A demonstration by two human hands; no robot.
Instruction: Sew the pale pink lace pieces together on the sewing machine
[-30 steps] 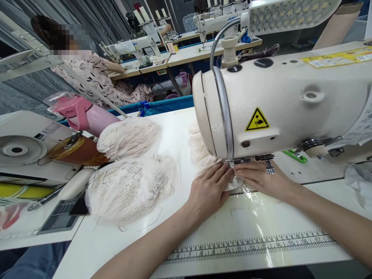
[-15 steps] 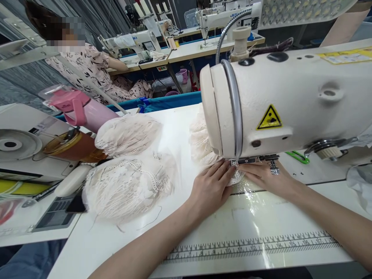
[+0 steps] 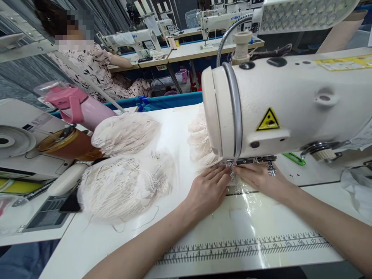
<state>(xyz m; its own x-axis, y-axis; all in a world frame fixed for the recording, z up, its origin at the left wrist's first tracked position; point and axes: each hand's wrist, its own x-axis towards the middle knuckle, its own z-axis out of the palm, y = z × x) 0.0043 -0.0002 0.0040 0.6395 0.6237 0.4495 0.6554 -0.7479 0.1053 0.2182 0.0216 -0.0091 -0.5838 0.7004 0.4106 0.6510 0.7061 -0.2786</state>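
Observation:
The cream sewing machine (image 3: 279, 108) stands over the table, its head above both my hands. My left hand (image 3: 207, 188) lies palm down, fingers stretched out flat on the cream gathered lace fabric (image 3: 200, 145), just left of the presser foot. A narrow lace strip (image 3: 231, 174) shows between my hands, running under the foot. My right hand (image 3: 261, 176) rests flat with fingers stretched toward the strip from the right, partly hidden by the machine's metal attachment (image 3: 271, 167). The needle point is hidden.
Two bundles of cream lace, a front bundle (image 3: 124, 190) and a back bundle (image 3: 128, 131), lie left. Beyond are a pink tumbler (image 3: 84, 108) and a brown cup (image 3: 62, 143). Green snips (image 3: 295, 158) lie behind my right hand. A printed ruler (image 3: 244, 248) runs along the front. A person (image 3: 87, 66) sits behind.
Less of the lace strip shows in front of the foot; it has moved in under it. My left fingers have drawn closer together. The view has shifted slightly.

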